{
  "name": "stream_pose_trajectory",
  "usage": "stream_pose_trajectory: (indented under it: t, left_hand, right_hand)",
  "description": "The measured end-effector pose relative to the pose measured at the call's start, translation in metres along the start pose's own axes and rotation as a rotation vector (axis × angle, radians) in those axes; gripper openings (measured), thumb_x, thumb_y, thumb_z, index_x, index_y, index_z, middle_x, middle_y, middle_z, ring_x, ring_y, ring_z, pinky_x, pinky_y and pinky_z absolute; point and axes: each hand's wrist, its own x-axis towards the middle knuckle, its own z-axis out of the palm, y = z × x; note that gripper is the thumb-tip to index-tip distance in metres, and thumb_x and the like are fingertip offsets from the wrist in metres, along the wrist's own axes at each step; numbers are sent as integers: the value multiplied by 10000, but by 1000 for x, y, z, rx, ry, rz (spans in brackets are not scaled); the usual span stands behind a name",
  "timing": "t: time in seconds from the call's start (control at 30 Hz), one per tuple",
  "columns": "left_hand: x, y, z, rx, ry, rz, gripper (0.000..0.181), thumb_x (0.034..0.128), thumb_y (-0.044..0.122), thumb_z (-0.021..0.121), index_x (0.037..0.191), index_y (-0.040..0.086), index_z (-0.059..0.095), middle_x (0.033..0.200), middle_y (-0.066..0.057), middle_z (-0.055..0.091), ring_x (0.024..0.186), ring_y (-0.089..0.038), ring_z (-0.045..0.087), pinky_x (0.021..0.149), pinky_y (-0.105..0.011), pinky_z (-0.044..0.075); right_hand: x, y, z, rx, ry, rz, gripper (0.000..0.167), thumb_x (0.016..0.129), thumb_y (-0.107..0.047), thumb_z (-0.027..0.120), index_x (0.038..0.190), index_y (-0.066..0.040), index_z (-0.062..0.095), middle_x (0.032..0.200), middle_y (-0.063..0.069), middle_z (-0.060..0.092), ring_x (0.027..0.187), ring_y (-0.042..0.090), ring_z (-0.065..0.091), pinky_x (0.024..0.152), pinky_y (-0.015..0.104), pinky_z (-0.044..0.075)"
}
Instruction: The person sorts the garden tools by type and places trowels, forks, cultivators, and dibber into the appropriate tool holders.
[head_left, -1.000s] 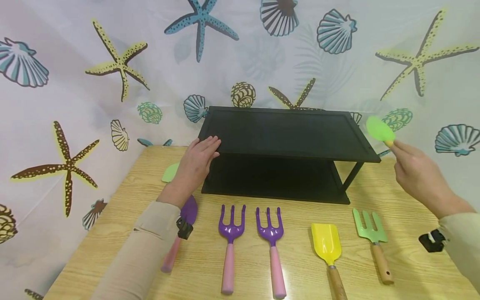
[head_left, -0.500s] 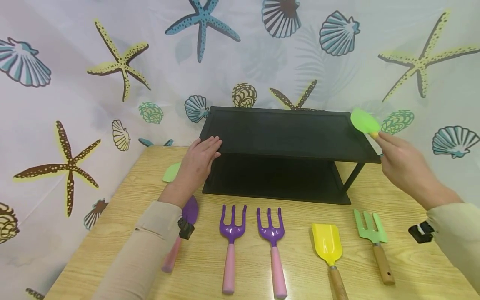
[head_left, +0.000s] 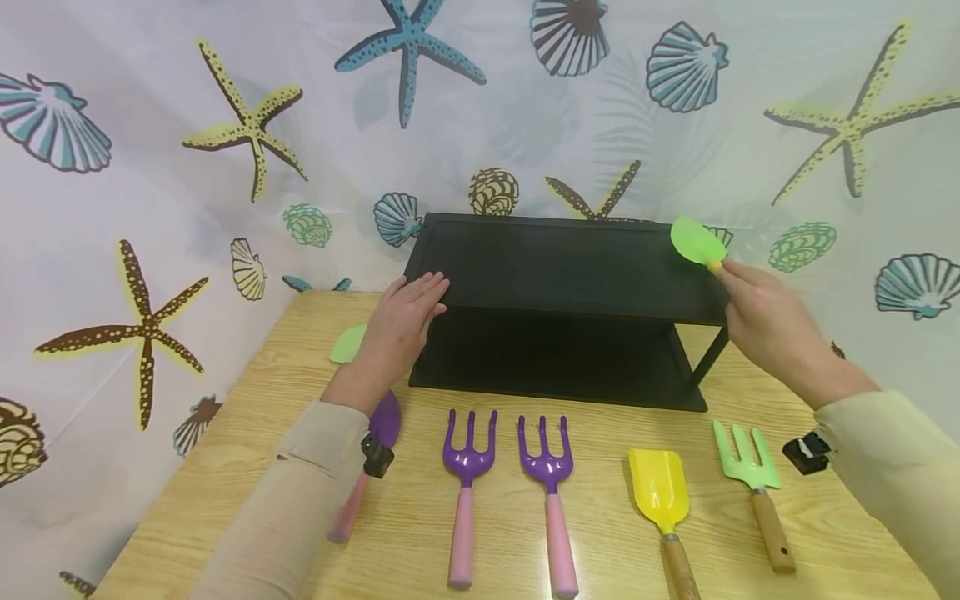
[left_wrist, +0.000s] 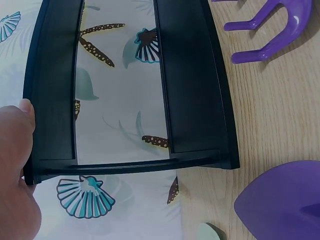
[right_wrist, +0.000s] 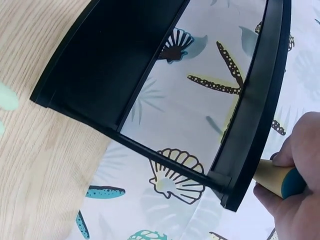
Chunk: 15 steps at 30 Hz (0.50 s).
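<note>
A black two-tier shelf (head_left: pixel 555 271) stands at the back of the wooden table. My left hand (head_left: pixel 401 329) rests on the left end of its top board, fingers laid straight over the edge. In my right hand (head_left: pixel 776 325) I grip a small trowel (head_left: pixel 694 240) with a bright green blade, over the right end of the top board; whether it touches the board I cannot tell. The right wrist view shows its pale handle (right_wrist: pixel 272 178) with a teal band between my fingers. Behind my left forearm lie a partly hidden light green blade (head_left: pixel 347 344) and a purple trowel (head_left: pixel 385 419).
In front of the shelf lie two purple hand forks (head_left: pixel 468 461) (head_left: pixel 547 467) with pink handles. Farther right are a yellow scoop (head_left: pixel 660 487) and a light green hand fork (head_left: pixel 752 471), both wooden-handled. A shell-and-starfish cloth (head_left: pixel 480 100) hangs close behind the shelf.
My right hand has moved left with the green trowel, from beside the shelf to over the right end of its top board. The left hand has stayed on the shelf.
</note>
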Motion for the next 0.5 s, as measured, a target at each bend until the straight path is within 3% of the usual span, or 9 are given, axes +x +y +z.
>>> stream_pose_trajectory:
  t: [0.4, 0.5]
  left_hand:
    - [-1, -2, 1, -8, 8, 7, 423, 1022, 202, 539, 1428, 81, 531, 1474, -91, 538, 1404, -224, 475, 1224, -445, 298]
    - [-2, -1, 0, -8, 1, 2, 428, 1022, 201, 538, 1434, 85, 526, 1478, -87, 533, 1410, -218, 469, 1228, -438, 290]
  right_hand:
    - [9, -12, 7, 16, -124, 88, 485, 974, 34, 362, 1447, 142, 368, 1468, 377, 376, 1336, 558, 371, 1080, 657, 370]
    - [12, -15, 12, 9, -106, 83, 472, 963, 59, 369, 1420, 178, 377, 1447, 393, 387, 1315, 568, 387, 1054, 653, 398]
